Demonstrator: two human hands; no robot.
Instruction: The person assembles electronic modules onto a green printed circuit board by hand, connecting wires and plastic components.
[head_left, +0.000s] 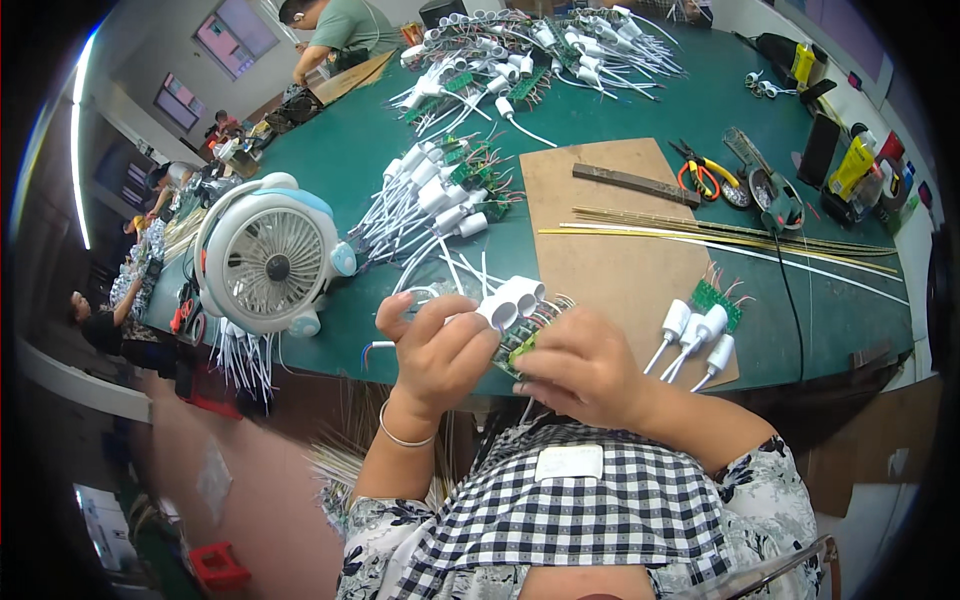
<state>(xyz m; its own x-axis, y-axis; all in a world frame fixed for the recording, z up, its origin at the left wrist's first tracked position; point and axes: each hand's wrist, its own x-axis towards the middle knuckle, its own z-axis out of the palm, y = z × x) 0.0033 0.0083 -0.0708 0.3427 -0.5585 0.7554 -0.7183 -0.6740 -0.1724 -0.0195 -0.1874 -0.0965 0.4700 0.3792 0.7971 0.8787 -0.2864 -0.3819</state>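
Circuit board: the green board (522, 346) was held up between both hands in front of the apron's chest, near the tabletop's (710, 100) front edge; its long axis seemed to slant from lower left to upper right, though fingers hid part of it.
White holders: a cluster of white cup-shaped holders (512, 302) sat just beyond and to the left of the board, their round mouths tipped toward the wearer.
Left hand: the left hand (443, 345) had its fingers curled around the cluster's near left side, grasping it; the exact fingertip contact was hidden.
Right hand: the right hand (585, 365) was nearer the board, its fingers pinching the lower right part; whether they also gripped a wire, I could not tell.
Board from fingers: it lay directly left of the right fingertips and right of the left knuckles.
Cardboard: a brown sheet (548, 195) lay beyond the right hand.
Fan: a white fan (278, 268) stood left of the left hand.
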